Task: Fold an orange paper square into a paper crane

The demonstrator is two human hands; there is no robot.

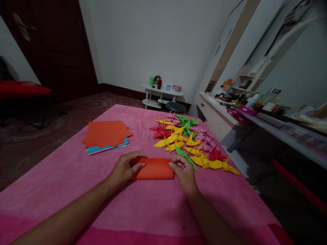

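An orange sheet of origami paper (pixel 155 170), folded over into a rectangle, lies on the pink cloth in front of me. Its rounded fold faces me. My left hand (pixel 130 165) grips the left end, thumb on top and fingers behind the far edge. At the far right corner, my right hand (pixel 182 168) pinches the paper between thumb and fingers. Just beyond my right hand sits a green paper crane (pixel 186 157), part of a pile of folded cranes in yellow (pixel 176 139), green, red and pink.
A stack of square paper (pixel 107 133), orange over blue and pink, lies at the left of the pink-covered table (pixel 63 183). A cluttered dressing table (pixel 219 109) stands to the right. Against the far wall is a small white table (pixel 163 90) with a stool (pixel 175 107) before it.
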